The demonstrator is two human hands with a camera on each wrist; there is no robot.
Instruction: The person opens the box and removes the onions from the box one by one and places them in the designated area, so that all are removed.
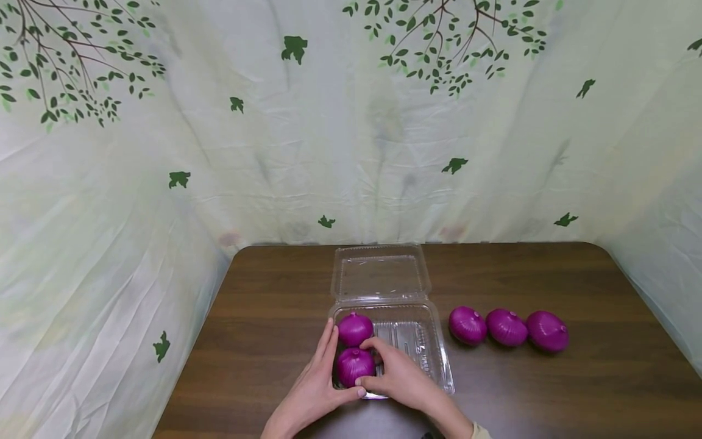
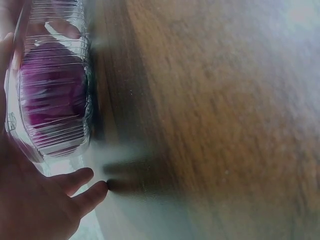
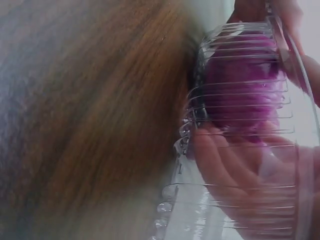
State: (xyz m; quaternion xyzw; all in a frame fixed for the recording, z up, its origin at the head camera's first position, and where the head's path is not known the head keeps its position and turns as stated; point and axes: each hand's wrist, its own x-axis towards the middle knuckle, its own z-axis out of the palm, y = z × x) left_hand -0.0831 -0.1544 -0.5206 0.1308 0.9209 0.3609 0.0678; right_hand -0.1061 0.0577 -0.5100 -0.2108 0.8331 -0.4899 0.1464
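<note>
A clear plastic clamshell container (image 1: pixel 448 366) stands with its lid (image 1: pixel 381 274) folded back. Two red onions are in its left side, a far onion (image 1: pixel 355 329) and a near onion (image 1: pixel 355 366). My right hand (image 1: pixel 403 375) reaches inside and grips the near onion between thumb and curved fingers. Through the ribbed wall in the right wrist view, those fingers (image 3: pixel 225 165) show beside the onion (image 3: pixel 242 85). My left hand (image 1: pixel 315 384) lies along the container's left wall, its fingers straight, its thumb at the near rim. In the left wrist view, two fingers (image 2: pixel 85 190) stick out past the wall.
Three more red onions sit in a row on the wooden table (image 1: pixel 274 292), right of the container: a left one (image 1: pixel 467 325), a middle one (image 1: pixel 507 327) and a right one (image 1: pixel 547 331). A leaf-printed curtain (image 1: pixel 378 158) hangs behind the table and along its sides.
</note>
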